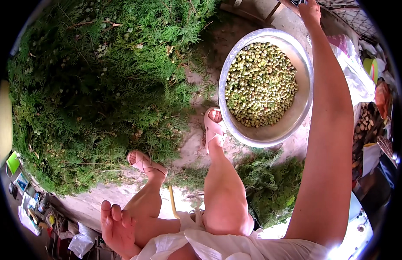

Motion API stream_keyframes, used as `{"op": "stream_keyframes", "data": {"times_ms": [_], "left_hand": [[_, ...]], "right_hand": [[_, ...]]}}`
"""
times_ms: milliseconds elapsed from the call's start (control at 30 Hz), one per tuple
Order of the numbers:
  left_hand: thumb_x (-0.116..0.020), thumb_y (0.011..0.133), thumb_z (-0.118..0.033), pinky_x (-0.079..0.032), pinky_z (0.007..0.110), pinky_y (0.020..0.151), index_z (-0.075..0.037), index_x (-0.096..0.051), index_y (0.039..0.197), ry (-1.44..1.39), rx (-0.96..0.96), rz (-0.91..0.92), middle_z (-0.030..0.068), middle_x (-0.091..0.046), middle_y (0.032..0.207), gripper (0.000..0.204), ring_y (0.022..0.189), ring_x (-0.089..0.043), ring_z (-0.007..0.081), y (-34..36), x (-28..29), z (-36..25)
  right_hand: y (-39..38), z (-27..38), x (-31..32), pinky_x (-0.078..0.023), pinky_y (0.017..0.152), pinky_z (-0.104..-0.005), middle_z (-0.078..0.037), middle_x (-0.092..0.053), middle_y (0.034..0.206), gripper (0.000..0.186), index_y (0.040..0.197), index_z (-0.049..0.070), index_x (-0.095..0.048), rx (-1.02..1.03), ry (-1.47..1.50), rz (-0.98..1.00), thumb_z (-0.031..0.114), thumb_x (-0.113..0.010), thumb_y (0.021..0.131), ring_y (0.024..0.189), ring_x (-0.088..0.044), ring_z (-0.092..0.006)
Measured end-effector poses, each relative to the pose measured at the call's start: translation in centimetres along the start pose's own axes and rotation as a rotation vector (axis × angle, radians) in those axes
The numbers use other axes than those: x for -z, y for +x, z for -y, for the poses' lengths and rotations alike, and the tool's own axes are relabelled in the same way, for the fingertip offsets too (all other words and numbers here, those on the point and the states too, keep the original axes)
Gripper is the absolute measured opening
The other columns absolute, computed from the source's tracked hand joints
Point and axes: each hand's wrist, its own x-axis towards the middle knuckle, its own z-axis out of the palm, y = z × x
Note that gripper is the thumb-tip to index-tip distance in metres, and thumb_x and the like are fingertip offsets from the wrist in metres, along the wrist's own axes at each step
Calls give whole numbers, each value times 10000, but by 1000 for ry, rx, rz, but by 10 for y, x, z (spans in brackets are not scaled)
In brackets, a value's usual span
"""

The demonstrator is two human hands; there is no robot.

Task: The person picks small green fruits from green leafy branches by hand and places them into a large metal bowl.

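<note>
My left hand (116, 225) rests low beside my left leg, palm up, fingers loosely curled and holding nothing. My right arm stretches far forward along the right side; my right hand (310, 12) reaches the top edge, next to a wooden frame, and its fingers run out of view. A large metal bowl (235, 56) filled with small green-yellow seed cones stands on the ground ahead of my right foot. My feet wear pale sandals.
A big heap of green conifer branches (101, 82) covers the ground to the left. A smaller pile of branches (270, 186) lies beside my right leg. Cloths and bags (357, 73) sit at the right; clutter lies lower left.
</note>
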Motion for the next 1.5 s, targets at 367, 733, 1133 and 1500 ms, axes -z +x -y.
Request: {"op": "stream_keyframes", "data": {"times_ms": [367,733,1133,1500], "left_hand": [[-353,889,-87,-361,356,667,-21,-279,1270,-30,-9,-51,31,-336,823,394,697,-355,172,-16,-6,1],[-336,899,-100,-379,364,689,-31,-272,1289,-20,-63,-58,33,-355,845,400,714,-371,171,-39,-8,3],[-392,871,-85,-406,346,686,-31,-318,1260,-3,-74,-26,50,-383,839,400,704,-391,172,-79,12,11],[-459,872,-121,-443,281,686,-51,-351,1259,29,-146,10,40,-534,961,408,793,-520,136,-104,13,13]], "right_hand": [[-31,-62,11,-378,905,-331,-55,-588,1089,579,1259,104,-398,-21,8,59,106,-525,694,1056,-505,-236],[-57,-36,27,-390,889,-370,-91,-577,1075,496,1199,79,-446,-38,12,-8,117,-476,706,1022,-514,-288],[-274,97,97,-433,906,-381,-206,-514,1104,471,1201,22,-439,-43,134,520,-98,-378,750,1039,-495,-321],[-406,183,234,-391,904,-350,-177,-500,1101,468,1194,48,-449,-8,443,686,-77,-434,743,1043,-488,-301]]}}
